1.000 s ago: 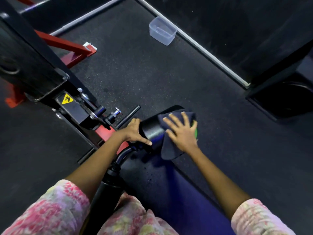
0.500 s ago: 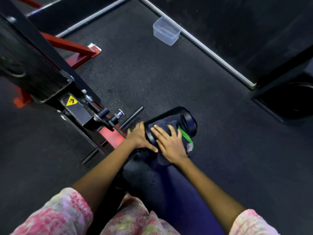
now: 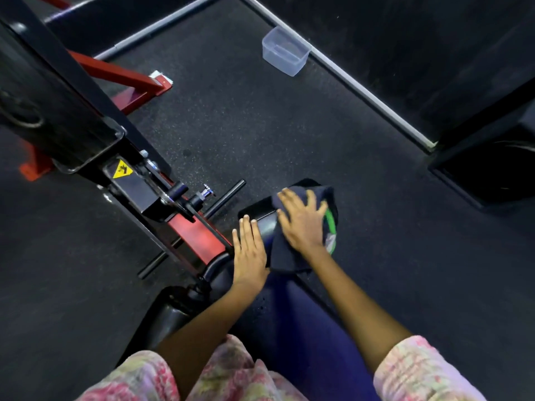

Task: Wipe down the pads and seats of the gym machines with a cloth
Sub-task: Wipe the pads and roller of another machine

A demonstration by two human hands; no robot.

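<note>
Two bare forearms reach down from flowered pink sleeves [image 3: 419, 371] toward a black and red gym machine [image 3: 124, 180], whose heavy black frame slants from the upper left toward the middle of the view over a dark speckled rubber floor [image 3: 260, 125]. At the frame's near end sits the black roller pad [image 3: 260, 218], a padded cylinder whose long axis runs from the machine's red bracket at lower left up and away to the right, its round end pointing toward the upper right.

Draped over the far half of that pad is the dark blue cloth [image 3: 286, 256], with a green edge showing at its right side and a loose corner hanging down toward the person. The right hand [image 3: 304, 221] lies flat on top of the cloth, fingers straight and fanned out, pointing away up the pad, pressing the fabric against it rather than gripping it. Just beside it, the left hand [image 3: 249, 250] rests palm down on the bare near end of the pad, fingers straight and together, holding nothing.

Well apart, near a pale floor strip, stands a small clear plastic tub [image 3: 285, 52].
</note>
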